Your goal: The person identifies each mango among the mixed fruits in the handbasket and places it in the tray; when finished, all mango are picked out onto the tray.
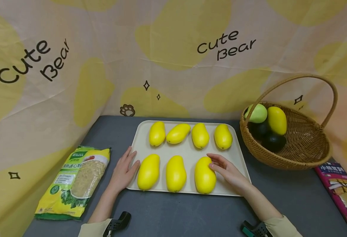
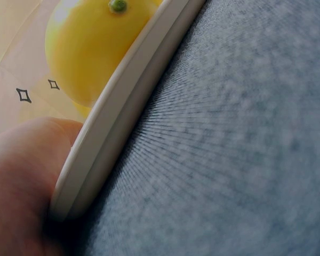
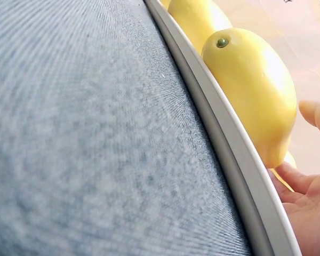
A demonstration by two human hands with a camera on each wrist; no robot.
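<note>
Seven yellow mangoes lie in two rows on a cream tray [image 1: 188,152]. My right hand [image 1: 228,171] is over the tray's right part, its thumb and fingers spread around the upper end of the front-right mango [image 1: 205,177]. In the right wrist view, the thumb stands slightly apart from that mango [image 3: 253,93], and the other fingers are partly hidden behind it. At the tray's left edge rests my left hand [image 1: 123,171], fingers extended and thumb toward the front-left mango [image 1: 148,172]. The left wrist view shows the hand [image 2: 29,176] against the tray rim [image 2: 114,104].
A wicker basket [image 1: 306,144] at the back right holds a green fruit [image 1: 257,113], a yellow mango [image 1: 277,120] and dark avocados [image 1: 274,141]. A yellow-green pasta bag [image 1: 75,181] lies on the left, a magenta package [image 1: 339,194] on the right. Printed cloth hangs behind.
</note>
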